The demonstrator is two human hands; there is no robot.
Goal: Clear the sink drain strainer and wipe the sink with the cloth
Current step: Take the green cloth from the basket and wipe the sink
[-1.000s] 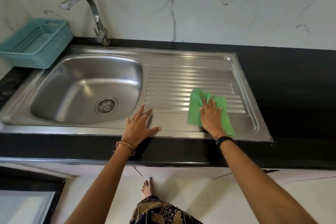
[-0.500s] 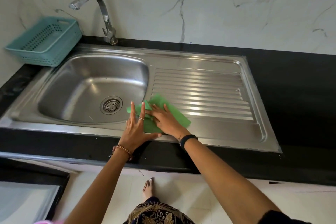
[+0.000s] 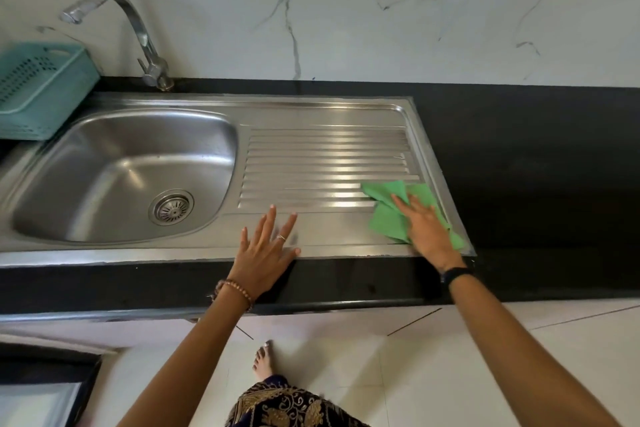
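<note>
The steel sink (image 3: 311, 107) has a basin at the left and a ribbed drainboard (image 3: 325, 163) at the right. The round drain strainer (image 3: 171, 207) sits in the basin floor and looks free of debris. My right hand (image 3: 424, 232) presses flat on the green cloth (image 3: 388, 215) at the drainboard's near right corner. My left hand (image 3: 265, 253) rests flat with fingers spread on the sink's front rim, between basin and drainboard, holding nothing.
A curved chrome tap (image 3: 138, 35) rises behind the basin. A teal plastic basket (image 3: 38, 90) stands at the far left. Black countertop (image 3: 536, 166) stretches to the right of the sink, under a white marble wall. My bare foot (image 3: 265, 360) is on the tiled floor below.
My right hand swept the cloth left to the basin's edge, then back right to the drainboard's near right corner. My left hand stayed on the front rim.
</note>
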